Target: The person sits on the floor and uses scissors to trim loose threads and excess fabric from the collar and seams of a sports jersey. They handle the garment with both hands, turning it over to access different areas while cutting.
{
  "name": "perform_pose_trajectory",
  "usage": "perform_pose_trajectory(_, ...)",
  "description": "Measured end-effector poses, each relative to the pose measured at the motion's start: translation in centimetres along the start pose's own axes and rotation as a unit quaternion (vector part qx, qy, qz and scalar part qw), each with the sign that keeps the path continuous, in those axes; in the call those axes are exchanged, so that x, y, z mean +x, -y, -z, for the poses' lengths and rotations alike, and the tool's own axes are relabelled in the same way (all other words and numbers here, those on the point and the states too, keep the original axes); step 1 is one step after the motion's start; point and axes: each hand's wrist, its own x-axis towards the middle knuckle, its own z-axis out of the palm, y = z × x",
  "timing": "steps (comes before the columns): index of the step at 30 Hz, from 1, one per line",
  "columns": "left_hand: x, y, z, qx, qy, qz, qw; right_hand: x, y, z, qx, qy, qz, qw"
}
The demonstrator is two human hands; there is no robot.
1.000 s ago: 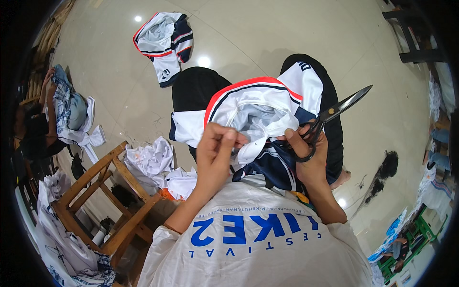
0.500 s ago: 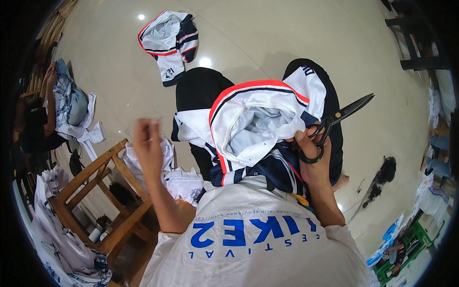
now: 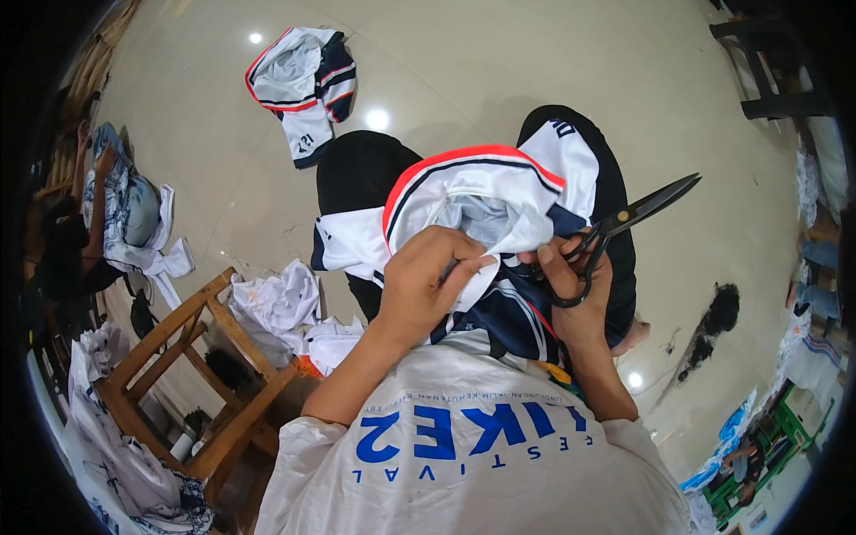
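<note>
Across my lap lies a white shirt [image 3: 477,183] with navy parts and a red and navy stripe, its opening facing up. My left hand [image 3: 430,281] is closed on the white edge at the near side of that opening. Black scissors [image 3: 624,217] hang on the fingers of my right hand [image 3: 575,290], blades pointing up and away to the right. The thumb and fingers of that hand are also close to the shirt's right edge; whether they pinch the cloth is hard to make out.
A similar folded shirt [image 3: 301,80] lies on the tiled floor ahead. At left stand a wooden stool frame [image 3: 178,330] and crumpled white cloth [image 3: 276,299]. Dark thread or fluff [image 3: 711,325] lies at right. Another person [image 3: 98,205] sits at far left; a dark bench [image 3: 771,71] stands far right.
My left hand has come from the left, off the shirt, onto the near edge of its opening and closed there. My right hand keeps the scissors at nearly the same place.
</note>
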Motion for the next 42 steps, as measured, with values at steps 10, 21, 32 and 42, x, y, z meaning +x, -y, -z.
perform_pose_trajectory(10, -1.0, -1.4, -1.1, 0.062, 0.041, -0.15, 0.986, -0.8, 0.9, -0.2, -0.29, -0.017, 0.11, 0.951)
perform_pose_trajectory(21, -2.1, -1.7, -0.8, 0.008, 0.119, -0.283, 0.952, 0.5, 1.3, 1.7, -0.233, -0.07, -0.049, 0.969)
perform_pose_trajectory(32, -0.3, -2.7, -0.5, 0.068, 0.039, -0.084, 0.993, 0.3, 1.2, 1.6, -0.186, -0.054, -0.05, 0.98)
perform_pose_trajectory(42, -0.9, -1.5, -1.4, 0.012, 0.109, -0.058, 0.992, 0.1, 0.3, 1.4, -0.205, -0.05, -0.004, 0.978)
